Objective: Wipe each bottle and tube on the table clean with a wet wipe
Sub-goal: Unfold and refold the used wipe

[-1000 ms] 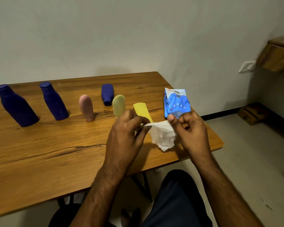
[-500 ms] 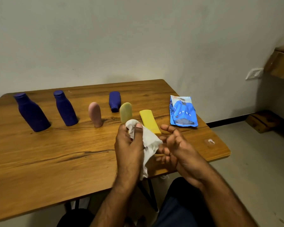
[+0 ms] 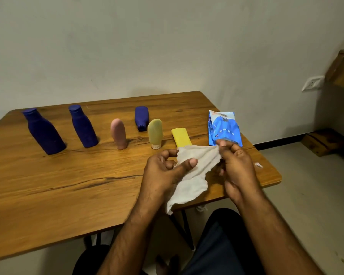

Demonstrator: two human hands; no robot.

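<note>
- The bottles and tubes stand or lie in a row on the table (image 3: 48, 195), from the big blue bottle (image 3: 44, 133) leftmost to the yellow tube (image 3: 180, 138) lying flat, none in hand yet.
- The step looks like spreading the wet wipe (image 3: 193, 171); next, one hand should let go and pick up a container.
- Left hand (image 3: 163, 173) pinches the wipe's left edge, thumb on top.
- Right hand (image 3: 234, 165) pinches its right corner, just in front of the wipe pack (image 3: 222, 128).
</note>
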